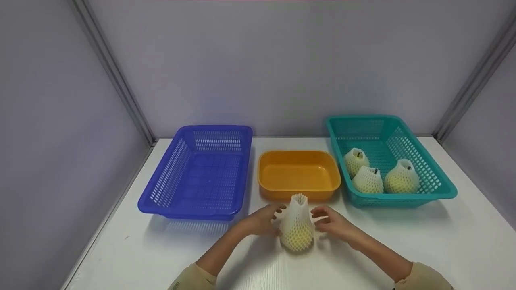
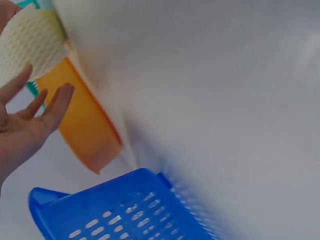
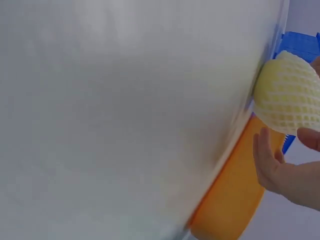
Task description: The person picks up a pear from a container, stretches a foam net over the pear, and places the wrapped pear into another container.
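A pale yellow fruit in a white foam net sleeve (image 1: 297, 231) stands on the white table in the head view, with the sleeve's long open end pointing up. To its left is my left hand (image 1: 264, 219), its fingers spread and loosely bent. My right hand (image 1: 336, 225) is at the other side, its fingers also loosely bent. The left wrist view shows a gap between the left fingertips and the netted fruit (image 2: 32, 45). From the right wrist view, the right hand (image 3: 287, 172) is just beside the netted fruit (image 3: 287, 95), gripping nothing.
Behind the fruit stands an orange tub (image 1: 299, 193). A blue perforated basket (image 1: 193, 211) is on the left. At the right, a teal basket (image 1: 435, 177) holds three netted fruits (image 1: 402, 179). Grey panels (image 1: 258, 68) close off the back and sides.
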The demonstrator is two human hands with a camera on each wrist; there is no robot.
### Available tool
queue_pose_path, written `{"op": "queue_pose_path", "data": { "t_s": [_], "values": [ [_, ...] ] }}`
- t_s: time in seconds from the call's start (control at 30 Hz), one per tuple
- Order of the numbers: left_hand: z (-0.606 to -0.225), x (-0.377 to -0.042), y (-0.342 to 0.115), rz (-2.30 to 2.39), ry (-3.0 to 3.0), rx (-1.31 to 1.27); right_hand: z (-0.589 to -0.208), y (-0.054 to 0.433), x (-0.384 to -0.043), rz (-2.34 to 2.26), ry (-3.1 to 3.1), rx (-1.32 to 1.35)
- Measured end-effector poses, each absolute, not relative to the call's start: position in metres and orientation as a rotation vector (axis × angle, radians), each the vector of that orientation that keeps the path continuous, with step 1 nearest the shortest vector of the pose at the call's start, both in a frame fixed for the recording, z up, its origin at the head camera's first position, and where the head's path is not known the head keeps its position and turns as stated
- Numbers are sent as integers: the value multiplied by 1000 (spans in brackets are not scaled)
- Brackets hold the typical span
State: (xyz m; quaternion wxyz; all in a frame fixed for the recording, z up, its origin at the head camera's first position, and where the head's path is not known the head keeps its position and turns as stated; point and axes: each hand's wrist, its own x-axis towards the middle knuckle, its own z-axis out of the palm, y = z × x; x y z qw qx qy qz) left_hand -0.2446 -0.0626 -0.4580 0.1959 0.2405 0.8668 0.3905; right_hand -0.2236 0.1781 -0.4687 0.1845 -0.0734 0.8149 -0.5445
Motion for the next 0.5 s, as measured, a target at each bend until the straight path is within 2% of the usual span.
{"op": "queue_pose_path", "data": {
  "t_s": [0.2,0.5],
  "values": [
    [-446,-237,-50,1148,2447,724,-449,175,-217,-1322,2437,-520],
    [-450,-229,-39,1118,2583,658,-452,168,-215,-1256,2488,-558]
  ]
}}
